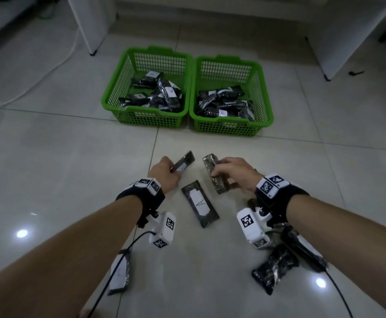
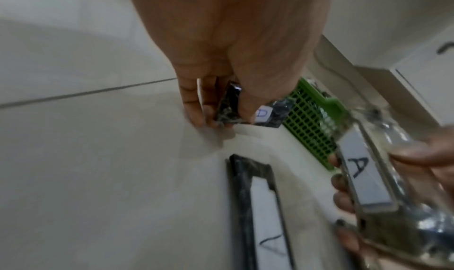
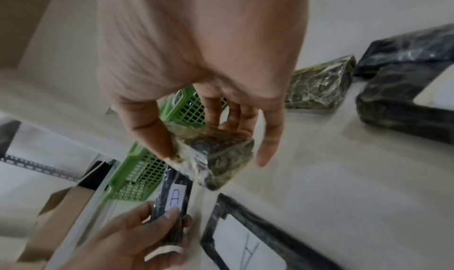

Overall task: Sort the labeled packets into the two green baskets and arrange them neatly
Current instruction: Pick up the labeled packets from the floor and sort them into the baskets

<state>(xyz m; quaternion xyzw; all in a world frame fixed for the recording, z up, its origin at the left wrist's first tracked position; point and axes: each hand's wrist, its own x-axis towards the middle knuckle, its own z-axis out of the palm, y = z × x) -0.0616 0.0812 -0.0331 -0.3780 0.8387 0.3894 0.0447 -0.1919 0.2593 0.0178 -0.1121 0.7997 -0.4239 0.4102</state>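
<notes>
Head view, near to far. At 7 o'clock a packet with a white label [image 1: 119, 274] lies flat on the tiled floor [image 1: 49, 168], a black cable crossing it. At 4 o'clock two dark packets [image 1: 277, 267] lie together under the right forearm; their labels cannot be read. Both forearms reach forward from the lower edge, each with a black wrist strap carrying white marker blocks.

At centre, between the two wrists, a flat packet marked A [image 1: 200, 206] lies label up on the floor, touched by neither hand.

Just beyond it at 11 o'clock, the left hand [image 1: 165, 175] is turned palm inward, with thumb and fingers pinching the near end of a slim packet [image 1: 184, 164]. The packet is raised clear of the floor and angled toward 1 o'clock. In the right wrist view its label reads A.

At 1 o'clock from centre, the right hand [image 1: 235, 173] arches palm down, its thumb and curled fingers closed round the long sides of a thicker packet [image 1: 215, 176]. The head view shows only crinkled wrap; the left wrist view shows an A label on the side facing away.

Farthest, at 12 o'clock, stand two green baskets side by side, rims touching. The left basket [image 1: 118, 88] and the right basket [image 1: 264, 92] each hold a loose, unaligned heap of dark packets. White furniture legs [image 1: 91, 31] rise behind them.
</notes>
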